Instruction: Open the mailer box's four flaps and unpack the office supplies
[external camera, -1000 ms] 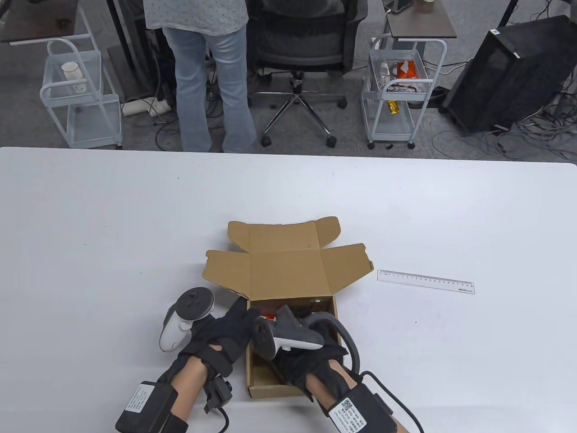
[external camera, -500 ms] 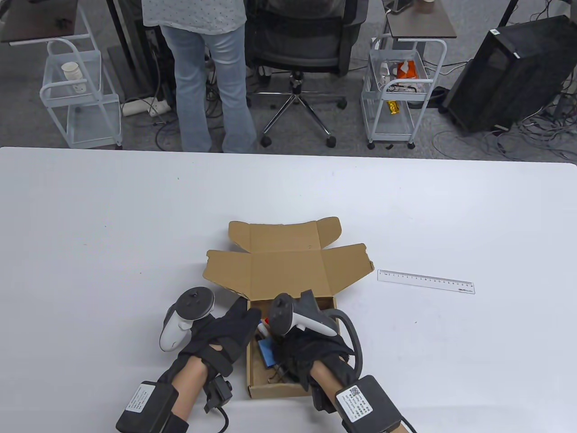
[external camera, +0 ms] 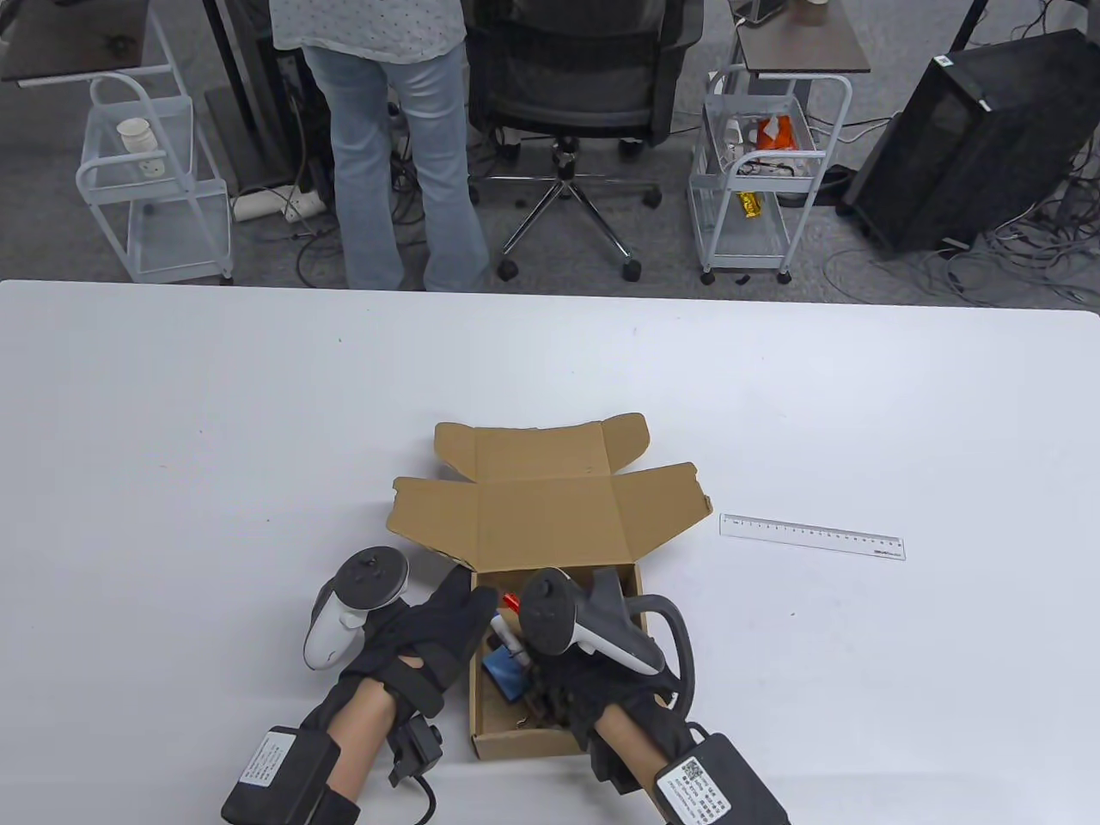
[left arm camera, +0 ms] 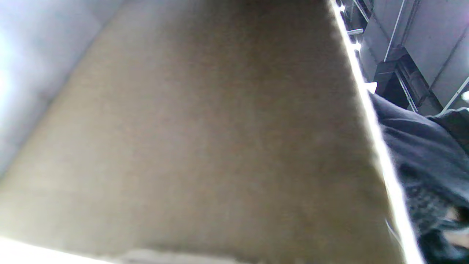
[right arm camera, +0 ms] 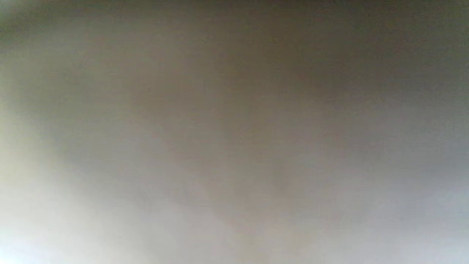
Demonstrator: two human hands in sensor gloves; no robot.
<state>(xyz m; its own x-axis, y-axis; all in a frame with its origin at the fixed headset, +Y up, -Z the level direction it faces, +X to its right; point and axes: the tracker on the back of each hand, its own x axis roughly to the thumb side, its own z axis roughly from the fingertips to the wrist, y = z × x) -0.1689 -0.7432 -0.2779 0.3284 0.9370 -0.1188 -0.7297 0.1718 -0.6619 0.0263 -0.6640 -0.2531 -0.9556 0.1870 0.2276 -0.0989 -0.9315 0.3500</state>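
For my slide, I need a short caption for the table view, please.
Left hand steadies the open mailer box while the right hand reaches inside; a ruler lies beside it.

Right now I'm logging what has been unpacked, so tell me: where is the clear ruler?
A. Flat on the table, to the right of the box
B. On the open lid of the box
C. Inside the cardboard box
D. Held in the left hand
A: the ruler lies flat on the white table, apart from the box and to its right, with neither hand touching it.
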